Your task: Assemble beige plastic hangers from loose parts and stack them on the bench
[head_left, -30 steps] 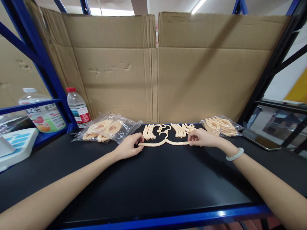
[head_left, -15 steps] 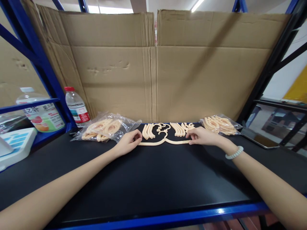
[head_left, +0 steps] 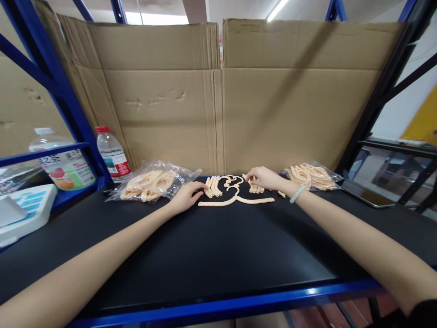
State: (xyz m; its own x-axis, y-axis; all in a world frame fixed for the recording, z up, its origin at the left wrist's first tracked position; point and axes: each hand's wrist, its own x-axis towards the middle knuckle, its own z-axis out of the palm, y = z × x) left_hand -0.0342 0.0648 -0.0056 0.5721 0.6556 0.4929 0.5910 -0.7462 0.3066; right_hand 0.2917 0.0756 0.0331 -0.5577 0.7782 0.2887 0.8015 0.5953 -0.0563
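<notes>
The left hand (head_left: pixel 187 197) rests low at the far part of the desk (head_left: pixel 218 259), its thumb and fingers loosely curved with a gap between them and nothing seen in its grasp. The right hand (head_left: pixel 262 178) is bent over the right row of strips (head_left: pixel 256 188), thumb and fingertips drawn close together at that row's inner edge; at this distance I cannot tell whether they have hold of a strip or merely touch one. The pale hanger (head_left: pixel 236 197) lies flat between the two sides, its long axis running left to right across the wearer's view and its hook pointing away toward the loose hooks (head_left: pixel 228 185). Its left end is just beside the left hand, the nearer of the two to it; the right hand is beyond the hanger's right arm, apart from it, so from there the hanger lies back toward the wearer. The left row of strips (head_left: pixel 213 187) is right at the left fingertips, each strip's long axis pointing roughly away from the wearer, crosswise to the hanger. A small piece (head_left: pixel 282 194) lies near the right wrist.
</notes>
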